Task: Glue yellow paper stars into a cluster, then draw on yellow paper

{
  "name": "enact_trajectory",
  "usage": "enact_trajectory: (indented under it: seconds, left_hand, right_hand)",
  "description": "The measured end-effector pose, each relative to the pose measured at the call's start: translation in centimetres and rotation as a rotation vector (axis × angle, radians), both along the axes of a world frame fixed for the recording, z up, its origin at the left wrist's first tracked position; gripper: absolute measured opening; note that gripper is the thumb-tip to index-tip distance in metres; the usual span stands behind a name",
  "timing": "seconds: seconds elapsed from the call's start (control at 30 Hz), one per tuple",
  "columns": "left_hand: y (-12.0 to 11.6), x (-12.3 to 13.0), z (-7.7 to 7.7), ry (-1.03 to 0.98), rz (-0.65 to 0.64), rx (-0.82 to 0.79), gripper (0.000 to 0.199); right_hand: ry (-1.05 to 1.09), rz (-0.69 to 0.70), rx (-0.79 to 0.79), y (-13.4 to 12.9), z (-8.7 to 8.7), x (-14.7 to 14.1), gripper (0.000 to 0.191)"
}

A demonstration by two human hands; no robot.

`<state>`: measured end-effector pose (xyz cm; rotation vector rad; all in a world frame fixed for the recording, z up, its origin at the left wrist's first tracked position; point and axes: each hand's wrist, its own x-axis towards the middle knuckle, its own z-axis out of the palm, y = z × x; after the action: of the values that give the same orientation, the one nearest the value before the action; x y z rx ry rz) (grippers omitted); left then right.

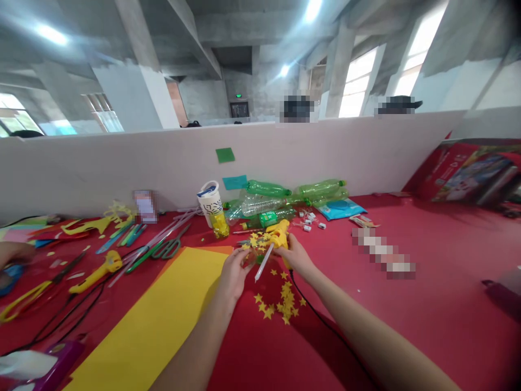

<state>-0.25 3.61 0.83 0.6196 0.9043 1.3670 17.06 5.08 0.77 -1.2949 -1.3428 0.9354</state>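
My right hand (296, 254) is wrapped round the handle of a yellow hot glue gun (279, 234), with a whitish glue stick (264, 264) jutting from its back toward me. My left hand (236, 270) pinches a greenish clear plastic piece (259, 258), partly hidden by the fingers and the glue stick. Yellow paper stars (257, 239) show just beyond it, at the glue gun's far side; whether they are stuck to the plastic I cannot tell. More yellow stars (286, 300) lie loose on the red table (252, 353) below my hands.
Yellow paper sheets (163, 309) lie left of my left arm. Green plastic bottles (268, 203) and a white cup (210, 203) stand near the partition (163, 163). Further left are scissors (166, 248), another glue gun (97, 271) and a co-worker's hand (14, 255). A black cord (321, 320) trails beneath my right arm.
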Motion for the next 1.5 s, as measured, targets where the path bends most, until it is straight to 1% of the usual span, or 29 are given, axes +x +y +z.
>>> enact_trajectory:
  seconds: [0.23,0.37,0.53,0.63,0.73,0.83,0.93,1.03,1.1,1.13,1.2,1.23,1.3,1.4,1.5]
  left_hand:
    - [0.4,-0.6,-1.2,-0.010,0.063,-0.001,0.011]
    - [0.4,-0.7,-1.6,0.009,0.086,-0.004,0.012]
    - [0.1,-1.0,-1.2,0.067,0.111,-0.013,0.014]
    - [-0.2,-1.2,-0.6,0.125,0.122,-0.008,0.017]
    - [-0.3,-1.4,0.0,0.208,0.150,0.005,0.021]
    - [-0.4,-2.0,0.3,0.305,0.178,0.042,0.020]
    - [-0.8,-3.0,0.7,0.420,0.202,0.105,0.018]
    - [-1.8,-3.7,1.3,0.551,0.220,0.172,0.017]
    - [-2.9,-3.5,1.8,0.630,0.183,0.223,0.017]
    - [-3.6,-3.1,2.0,0.672,0.124,0.257,0.015]
    - [-5.0,-2.0,2.2,0.821,-0.076,0.369,0.012]
    - [-5.7,-1.3,2.2,0.847,-0.139,0.378,0.012]
    - [-6.8,-0.1,1.8,0.873,-0.243,0.377,0.013]
    - [-7.7,1.1,0.7,0.923,-0.325,0.417,0.013]
    - [-8.1,1.6,0.2,0.965,-0.344,0.428,0.013]
  right_hand:
    - [0.025,-0.003,0.017,0.7,0.2,-0.2,0.032]
    - [0.025,0.005,0.030,1.0,0.1,-0.4,0.037]
    - [0.015,0.010,0.058,1.0,0.1,0.0,0.036]
    - [0.020,0.004,0.076,0.7,0.6,0.5,0.037]
    - [0.031,-0.015,0.091,-0.1,1.6,1.1,0.035]
    - [0.052,-0.024,0.088,-1.4,2.6,1.8,0.027]
    - [0.101,0.017,0.037,-3.3,3.2,2.6,0.026]
    - [0.136,0.077,-0.009,-5.1,3.3,3.2,0.024]
    - [0.135,0.099,-0.028,-6.1,3.1,3.2,0.016]
    - [0.132,0.105,-0.040,-6.6,3.1,3.0,0.012]
    - [0.111,0.109,-0.056,-7.4,2.8,2.4,0.005]
    - [0.096,0.111,-0.056,-7.8,2.7,2.0,0.003]
    - [0.075,0.132,-0.036,-8.5,2.2,1.1,0.005]
    - [0.057,0.188,0.008,-9.2,1.3,-0.3,0.013]
    - [0.002,0.153,0.024,-9.4,0.5,-1.1,0.016]
